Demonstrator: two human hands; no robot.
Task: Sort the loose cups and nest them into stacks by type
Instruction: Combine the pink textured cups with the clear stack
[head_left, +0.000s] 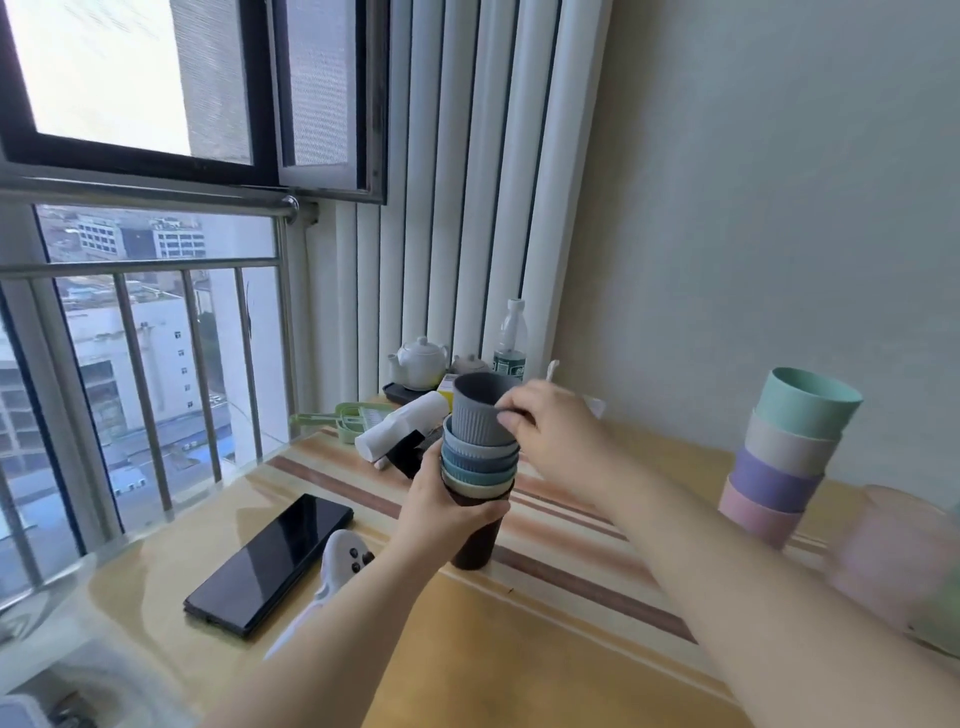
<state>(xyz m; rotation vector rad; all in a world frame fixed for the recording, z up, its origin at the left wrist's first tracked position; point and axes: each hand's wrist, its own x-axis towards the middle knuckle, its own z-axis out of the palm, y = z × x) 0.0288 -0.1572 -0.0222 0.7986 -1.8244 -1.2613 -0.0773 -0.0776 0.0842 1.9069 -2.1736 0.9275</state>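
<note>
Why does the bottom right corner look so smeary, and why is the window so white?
In the head view, the pink cup at the right edge sits close to the wide lens and is blurred; the window pane is blown out by daylight; the black phone mirrors that light; the right hand and grey ribbed cup stay fairly sharp.

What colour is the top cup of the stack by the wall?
Mint green, seen in the head view.

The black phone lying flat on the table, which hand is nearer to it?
Left. The left hand grips the ribbed cup stack just right of the black phone; the right hand is farther right, at the stack's top.
</note>
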